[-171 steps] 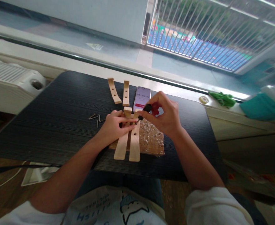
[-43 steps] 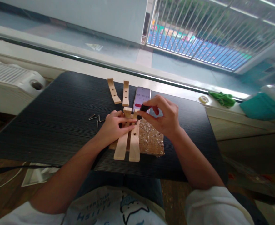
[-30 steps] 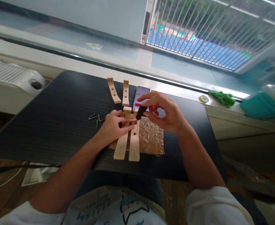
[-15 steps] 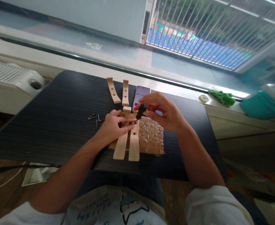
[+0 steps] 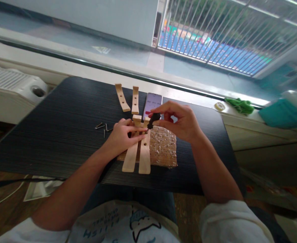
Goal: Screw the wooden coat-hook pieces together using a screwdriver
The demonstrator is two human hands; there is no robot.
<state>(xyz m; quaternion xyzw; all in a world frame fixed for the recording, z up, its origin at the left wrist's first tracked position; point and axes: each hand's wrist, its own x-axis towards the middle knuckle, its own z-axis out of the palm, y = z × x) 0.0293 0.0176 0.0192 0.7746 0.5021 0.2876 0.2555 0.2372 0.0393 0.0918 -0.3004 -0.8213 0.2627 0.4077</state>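
Observation:
My right hand [image 5: 180,120] grips a short screwdriver [image 5: 154,120] by its black handle. The screwdriver tilts, its tip down at the upper hole of the right wooden piece [image 5: 144,160]. Across the wooden pieces lies my left hand [image 5: 122,135], thumb and forefinger pressed on the right one on either side of the tip. Its other fingers are on the left wooden piece [image 5: 130,160]. Any screw under the tip is too small to make out. Both pieces rest on a brown cardboard block [image 5: 163,146] wrapped in clear film full of small holes.
Several loose screws [image 5: 103,127] lie left of my left hand. Two shorter curved wooden pieces [image 5: 135,99] with holes lie farther back, beside a phone [image 5: 153,101] showing a timer. All sit on a black table [image 5: 62,135]. A green cloth [image 5: 241,105] and a tape roll [image 5: 219,106] are on the sill.
The screwdriver handle has tipped more to the right as my right hand shifted slightly right and turned. My left hand and the wooden pieces have stayed in place.

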